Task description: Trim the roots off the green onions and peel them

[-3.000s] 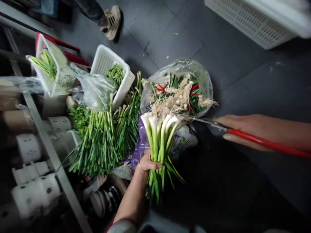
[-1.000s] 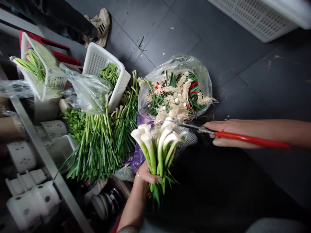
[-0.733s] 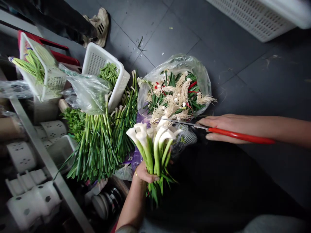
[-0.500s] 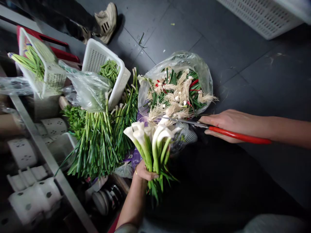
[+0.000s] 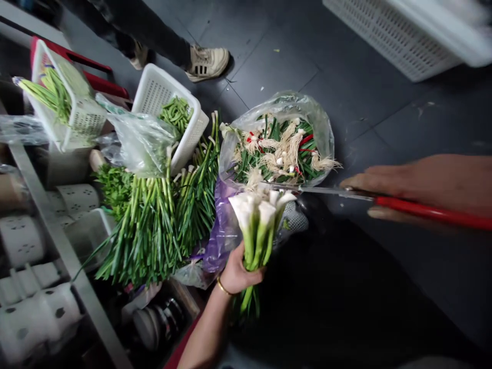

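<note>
My left hand (image 5: 240, 274) is closed around a bunch of spring onions (image 5: 257, 225), white bulb ends up and green leaves hanging below the fist. My right hand (image 5: 430, 179), blurred, grips red-handled scissors (image 5: 384, 201) seen edge-on. Their blades reach left, across the root end of the bunch. Some pale roots stand up behind the bulbs; whether the blades are parted I cannot make out. Just beyond is a clear plastic bag (image 5: 326, 123) full of green leaves, cut stringy roots (image 5: 290, 141) and red ties.
Left of the bunch lie long green stalks (image 5: 149, 230) and leafy greens (image 5: 111, 184). White baskets hold green beans (image 5: 177, 115) and long stalks (image 5: 57, 95). A purple bag (image 5: 221, 241) lies beneath. Another person's shoe (image 5: 207, 62) stands on the tiles; a white crate (image 5: 400, 41) is top right.
The bunch has moved slightly right, its bulbs now closer together. My right hand and the scissors have shifted right and nearer the camera. The other person's foot has stepped right.
</note>
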`<state>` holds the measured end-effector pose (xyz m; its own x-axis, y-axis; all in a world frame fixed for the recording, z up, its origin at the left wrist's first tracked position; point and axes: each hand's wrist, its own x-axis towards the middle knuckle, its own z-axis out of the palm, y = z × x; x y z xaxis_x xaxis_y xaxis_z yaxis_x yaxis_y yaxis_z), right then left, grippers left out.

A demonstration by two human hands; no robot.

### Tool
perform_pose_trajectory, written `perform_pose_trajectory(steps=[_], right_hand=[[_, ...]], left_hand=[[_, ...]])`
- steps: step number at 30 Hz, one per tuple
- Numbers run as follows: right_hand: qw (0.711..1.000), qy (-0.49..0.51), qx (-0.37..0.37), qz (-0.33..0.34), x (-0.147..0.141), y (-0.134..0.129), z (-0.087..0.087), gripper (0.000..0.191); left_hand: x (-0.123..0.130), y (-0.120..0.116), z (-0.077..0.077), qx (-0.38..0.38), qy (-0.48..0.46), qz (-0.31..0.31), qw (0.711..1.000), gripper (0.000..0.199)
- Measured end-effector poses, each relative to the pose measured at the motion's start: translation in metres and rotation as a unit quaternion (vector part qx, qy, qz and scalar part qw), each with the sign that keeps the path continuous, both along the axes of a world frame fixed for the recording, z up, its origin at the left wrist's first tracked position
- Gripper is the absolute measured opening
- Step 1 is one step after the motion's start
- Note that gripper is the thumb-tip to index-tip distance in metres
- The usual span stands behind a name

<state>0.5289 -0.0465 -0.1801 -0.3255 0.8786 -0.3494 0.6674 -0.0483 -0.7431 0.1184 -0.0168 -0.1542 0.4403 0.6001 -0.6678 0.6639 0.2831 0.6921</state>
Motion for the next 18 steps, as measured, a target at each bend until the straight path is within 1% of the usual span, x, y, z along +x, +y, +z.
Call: perform_pose_trajectory(steps=[2, 3, 5, 7, 9, 10, 12, 14, 16, 18], right_hand=[[0.995, -0.045, -0.003, 0.086, 0.018, 0.007, 0.011, 0.051], [0.99, -0.069, 0.007, 0.125, 0.023, 0.011, 0.017, 0.047], [0.978, -0.098, 0.037, 0.18, 0.026, 0.021, 0.031, 0.041], [0.969, -0.103, 0.05, 0.22, 0.017, 0.032, 0.045, 0.043], [0.961, -0.109, 0.025, 0.254, 0.001, 0.042, 0.056, 0.047], [0.956, -0.118, 0.011, 0.268, -0.007, 0.047, 0.059, 0.048], [0.947, -0.145, -0.014, 0.287, -0.019, 0.055, 0.058, 0.046], [0.937, -0.166, -0.034, 0.306, -0.024, 0.061, 0.052, 0.04], [0.931, -0.17, -0.046, 0.318, -0.022, 0.064, 0.047, 0.037], [0.936, -0.159, -0.049, 0.309, -0.015, 0.065, 0.047, 0.035]], left_hand=[[0.012, -0.011, -0.003, 0.05, 0.019, -0.038, 0.998, 0.046], [0.017, -0.015, -0.005, 0.075, 0.029, -0.059, 0.995, 0.049], [0.025, -0.022, -0.01, 0.121, 0.051, -0.093, 0.987, 0.055], [0.031, -0.028, -0.015, 0.149, 0.079, -0.128, 0.977, 0.065], [0.034, -0.032, -0.018, 0.155, 0.102, -0.168, 0.968, 0.075], [0.035, -0.034, -0.018, 0.154, 0.111, -0.187, 0.964, 0.079], [0.037, -0.036, -0.018, 0.153, 0.13, -0.213, 0.956, 0.083], [0.037, -0.035, -0.017, 0.158, 0.156, -0.224, 0.949, 0.084], [0.036, -0.033, -0.016, 0.161, 0.178, -0.233, 0.942, 0.085], [0.035, -0.031, -0.015, 0.162, 0.191, -0.239, 0.938, 0.086]])
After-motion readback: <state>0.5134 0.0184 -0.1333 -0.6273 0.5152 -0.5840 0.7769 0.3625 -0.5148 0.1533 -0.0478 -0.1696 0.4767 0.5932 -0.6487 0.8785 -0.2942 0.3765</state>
